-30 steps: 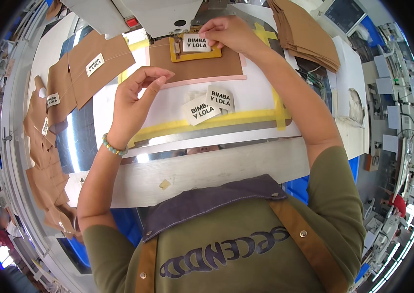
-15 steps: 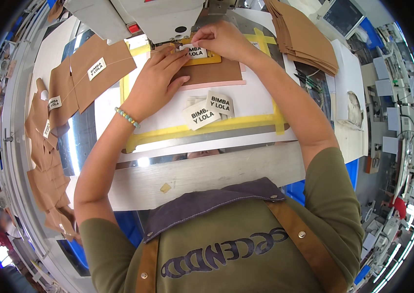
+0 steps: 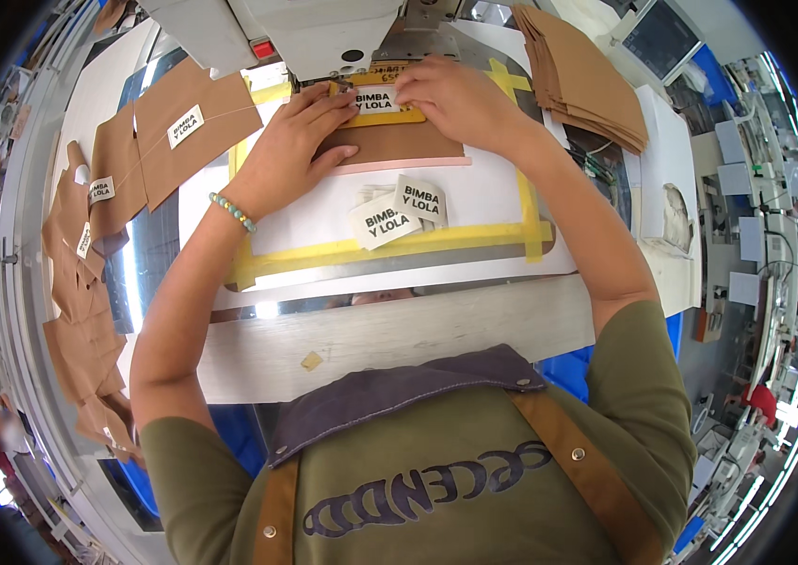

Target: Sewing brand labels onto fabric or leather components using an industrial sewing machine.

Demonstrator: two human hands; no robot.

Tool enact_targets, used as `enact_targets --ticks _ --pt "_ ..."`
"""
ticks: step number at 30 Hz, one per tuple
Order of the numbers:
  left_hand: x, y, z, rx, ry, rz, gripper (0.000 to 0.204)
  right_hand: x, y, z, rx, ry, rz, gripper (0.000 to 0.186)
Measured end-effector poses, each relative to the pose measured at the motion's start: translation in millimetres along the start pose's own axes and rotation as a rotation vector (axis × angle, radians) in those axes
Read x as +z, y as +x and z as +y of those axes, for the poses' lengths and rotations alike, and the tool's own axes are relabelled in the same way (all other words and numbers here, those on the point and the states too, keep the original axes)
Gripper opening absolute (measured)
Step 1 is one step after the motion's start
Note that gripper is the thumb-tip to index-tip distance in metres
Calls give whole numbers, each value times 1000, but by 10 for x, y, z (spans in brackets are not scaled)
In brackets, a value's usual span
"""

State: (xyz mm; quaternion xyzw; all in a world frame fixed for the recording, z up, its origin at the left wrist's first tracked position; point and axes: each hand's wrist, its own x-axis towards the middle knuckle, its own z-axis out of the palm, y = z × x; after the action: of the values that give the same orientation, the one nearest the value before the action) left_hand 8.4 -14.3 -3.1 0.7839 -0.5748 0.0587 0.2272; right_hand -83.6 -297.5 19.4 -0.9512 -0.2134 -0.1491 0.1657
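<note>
A white label [image 3: 375, 101] with dark print lies in the opening of a yellow frame [image 3: 389, 120], over a brown fabric piece [image 3: 399, 143] under the sewing machine's head. My left hand [image 3: 300, 141] rests from the left on the frame and the brown piece, fingers stretched and thumb apart. My right hand [image 3: 460, 102] bends in from the right, its fingertips drawn together at the label's right edge. Its grip is partly hidden. Nearer me, several loose white labels [image 3: 387, 224] lie in a small overlapping pile on the white sheet [image 3: 305, 231].
The sewing machine head [image 3: 319, 38] hangs close above my hands. Brown pieces bearing labels [image 3: 201, 104] drape over the table's left side. A stack of brown pieces [image 3: 582, 85] sits at the back right, near a screen [image 3: 660, 38]. Yellow tape [image 3: 323, 252] borders the sheet.
My right hand has lowered from a raised pinch to the label's right edge, and more of the label now shows flat in the frame. My left hand has shifted slightly left.
</note>
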Motion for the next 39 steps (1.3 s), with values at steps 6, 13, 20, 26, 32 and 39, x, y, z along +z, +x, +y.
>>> enact_targets --ticks 6,13,20,26,32,39 --pt "-5 58 29 -14 20 -16 48 167 18 -61 -165 -277 34 24" --pt "-150 -97 35 -143 -63 -6 52 236 -2 -101 -183 -172 -32 41" --pt "-220 -143 -64 -68 86 -64 55 256 55 -111 -83 -67 -107 46" --pt "-232 -115 -42 -79 75 -71 54 257 65 -157 -69 -57 -64 43" --pt "-253 -97 -30 -90 45 -81 52 244 50 -192 -41 -14 -60 42" --pt "-256 -131 -46 -60 38 -17 50 276 83 -134 -14 8 -83 43"
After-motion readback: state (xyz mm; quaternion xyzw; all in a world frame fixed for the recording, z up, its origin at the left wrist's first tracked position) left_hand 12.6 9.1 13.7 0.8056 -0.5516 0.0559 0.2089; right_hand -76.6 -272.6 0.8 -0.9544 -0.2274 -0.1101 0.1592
